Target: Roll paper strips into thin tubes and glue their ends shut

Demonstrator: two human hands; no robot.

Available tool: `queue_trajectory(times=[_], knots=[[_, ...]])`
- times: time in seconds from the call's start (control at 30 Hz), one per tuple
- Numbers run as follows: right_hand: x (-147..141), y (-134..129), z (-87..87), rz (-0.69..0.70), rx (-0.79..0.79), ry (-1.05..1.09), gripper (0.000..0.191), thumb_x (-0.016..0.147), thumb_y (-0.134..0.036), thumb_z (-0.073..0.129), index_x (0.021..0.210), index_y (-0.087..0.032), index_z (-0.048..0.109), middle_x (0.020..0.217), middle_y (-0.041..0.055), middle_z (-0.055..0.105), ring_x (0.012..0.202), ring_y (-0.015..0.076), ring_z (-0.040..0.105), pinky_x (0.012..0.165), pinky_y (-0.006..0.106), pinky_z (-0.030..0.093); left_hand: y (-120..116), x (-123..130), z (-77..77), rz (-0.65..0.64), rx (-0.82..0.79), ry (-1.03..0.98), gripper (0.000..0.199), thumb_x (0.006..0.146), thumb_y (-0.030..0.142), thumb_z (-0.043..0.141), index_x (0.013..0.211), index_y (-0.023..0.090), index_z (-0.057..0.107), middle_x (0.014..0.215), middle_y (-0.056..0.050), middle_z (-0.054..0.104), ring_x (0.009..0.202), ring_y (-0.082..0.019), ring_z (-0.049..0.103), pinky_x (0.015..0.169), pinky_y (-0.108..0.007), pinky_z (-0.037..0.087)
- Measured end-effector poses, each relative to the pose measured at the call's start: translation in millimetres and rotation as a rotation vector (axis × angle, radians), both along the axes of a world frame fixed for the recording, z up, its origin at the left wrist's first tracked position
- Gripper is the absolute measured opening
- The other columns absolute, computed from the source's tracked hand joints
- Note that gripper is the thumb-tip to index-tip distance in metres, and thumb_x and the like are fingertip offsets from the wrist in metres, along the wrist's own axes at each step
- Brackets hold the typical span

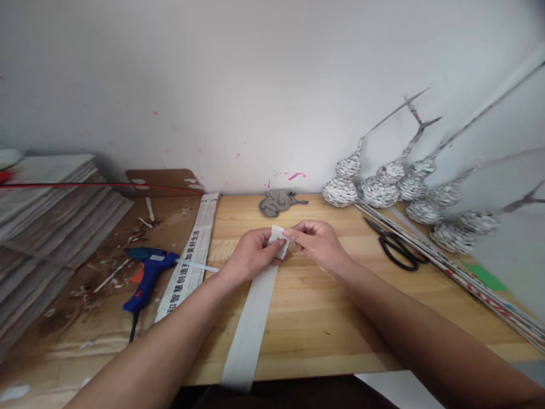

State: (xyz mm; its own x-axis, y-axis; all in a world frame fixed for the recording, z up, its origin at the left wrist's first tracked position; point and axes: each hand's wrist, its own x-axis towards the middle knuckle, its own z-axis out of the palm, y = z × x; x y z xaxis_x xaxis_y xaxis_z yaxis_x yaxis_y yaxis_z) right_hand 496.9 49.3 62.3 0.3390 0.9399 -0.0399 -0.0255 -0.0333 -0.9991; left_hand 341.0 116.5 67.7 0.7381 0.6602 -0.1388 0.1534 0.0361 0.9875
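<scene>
The left hand (252,254) and right hand (318,243) pinch the far end of a long pale-grey paper strip (251,321) over the light-brown wooden desk (323,324), its flat length apparently unworked, slim printed-paper rods (481,294) at right looking finished.

The bare left forearm (170,341) and right forearm (395,318) angle inward, left hand (252,254) and right hand (317,244) close together, fingers (314,227) bent in pinches.
</scene>
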Motion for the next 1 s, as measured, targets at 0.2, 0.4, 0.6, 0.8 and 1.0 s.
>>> queue_trajectory(times=[0.2,0.4,0.6,0.8,1.0], knots=[[15,1,4.2,0.14,-0.029,0.068,0.038,0.07,-0.05,0.072,0.084,-0.015,0.07,0.074,0.0023,0.06,0.058,0.0093,0.051,0.042,0.02,0.028,3,-2,6.6,0.002,-0.195,-0.063,0.037,0.077,0.04,0.069,0.101,0.012,0.066,0.079,-0.007,0.071,0.073,-0.018,0.067,0.065,-0.027,0.054],[18,-1,1.8,0.323,-0.01,-0.041,0.035,0.079,-0.047,0.065,0.083,-0.012,0.07,0.065,0.0015,0.059,0.052,0.0068,0.04,0.045,0.022,0.027,5,-3,8.9,-0.028,-0.225,-0.076,0.038,0.078,0.039,0.068,0.102,0.01,0.067,0.079,-0.009,0.071,0.073,-0.017,0.066,0.064,-0.026,0.054],[11,-1,0.5,0.235,-0.003,-0.023,0.035,0.075,-0.044,0.07,0.089,-0.012,0.073,0.059,-0.001,0.055,0.049,0.006,0.039,0.045,0.022,0.027,4,-2,6.4,-0.042,-0.137,-0.052,0.035,0.08,0.042,0.065,0.094,0.01,0.066,0.073,-0.007,0.068,0.068,-0.015,0.064,0.06,-0.025,0.053],[7,-1,1.4,0.16,0.016,-0.04,0.032,0.071,-0.041,0.073,0.087,-0.013,0.075,0.058,-0.0007,0.057,0.049,0.0066,0.041,0.045,0.022,0.03,3,-1,1.1,0.015,-0.006,-0.019,0.037,0.079,0.047,0.065,0.093,0.012,0.066,0.076,-0.006,0.069,0.067,-0.016,0.064,0.06,-0.027,0.055],[3,0,0.2,0.118,0.046,-0.076,0.03,0.074,-0.042,0.071,0.082,-0.014,0.075,0.058,0.0001,0.059,0.049,0.0074,0.043,0.045,0.023,0.033,1,0,-3.8,0.121,0.127,0.031,0.037,0.079,0.049,0.063,0.089,0.014,0.068,0.074,-0.007,0.07,0.066,-0.018,0.066,0.06,-0.028,0.055]])
